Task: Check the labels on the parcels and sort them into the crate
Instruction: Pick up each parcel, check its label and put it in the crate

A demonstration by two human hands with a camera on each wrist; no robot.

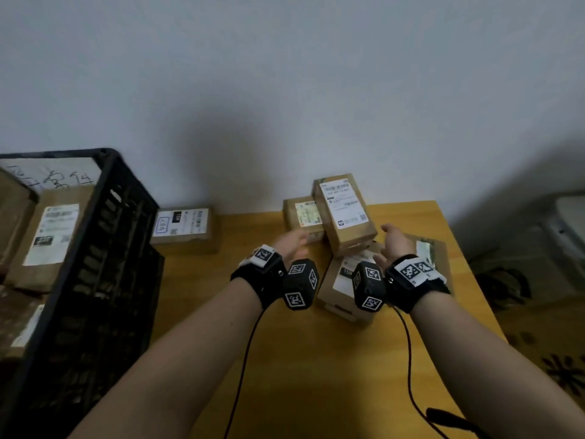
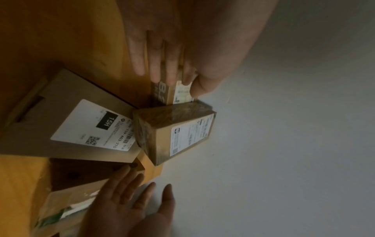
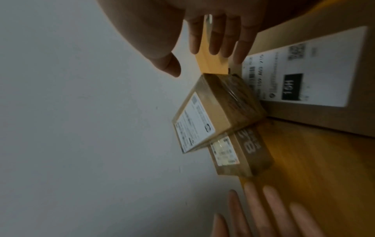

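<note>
At the 12 o'clock end of the yellow bench (image 1: 364,359), close to the pale wall (image 1: 285,74), four brown parcels formed a cluster. A tall parcel (image 1: 345,213) rested tilted on the rest, its white label facing up. At its 9 o'clock side, touching it, stood a small parcel (image 1: 304,217) with a yellowish label. Under the tall parcel's near end lay a flat parcel (image 1: 340,288) with a white label bearing a black "15H" patch. Another parcel (image 1: 432,253) lay at 3 o'clock, partly hidden by the right wrist.

The left hand (image 1: 292,242) was wide, fingers straight, over the small parcel; contact could not be determined. The right hand (image 1: 395,243) was likewise wide, fingers spread, just beside the tall parcel's 3 o'clock side and holding nothing.

A further labelled parcel (image 1: 185,229) lay apart at 10 o'clock, beside the black crate (image 1: 95,264). The crate stood at 9 o'clock and already held labelled parcels (image 1: 47,236).
</note>
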